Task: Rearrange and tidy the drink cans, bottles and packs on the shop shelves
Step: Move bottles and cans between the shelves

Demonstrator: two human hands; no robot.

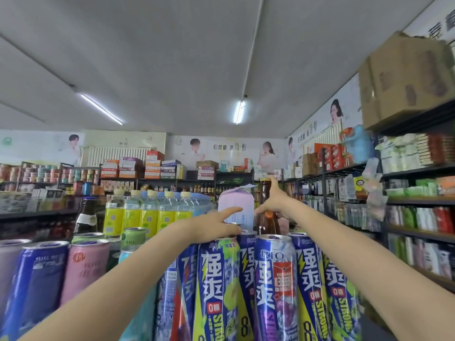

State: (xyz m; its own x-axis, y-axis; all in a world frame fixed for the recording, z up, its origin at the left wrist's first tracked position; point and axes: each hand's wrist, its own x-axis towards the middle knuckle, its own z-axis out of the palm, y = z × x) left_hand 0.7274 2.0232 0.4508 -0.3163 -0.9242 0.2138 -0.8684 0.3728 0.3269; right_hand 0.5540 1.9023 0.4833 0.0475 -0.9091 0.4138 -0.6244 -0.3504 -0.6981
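A big brown cardboard box point(406, 77) sits high on the right shelf point(418, 114). Two long lights point(101, 108) glow on the grey ceiling point(172, 57). Posters point(221, 150) of people hang along the far wall, beside a white radiator point(115, 155).

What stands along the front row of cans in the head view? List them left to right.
Dark blue can → pink can → blue-and-green RIO can → purple RIO can with red label → blue-and-yellow RIO can.
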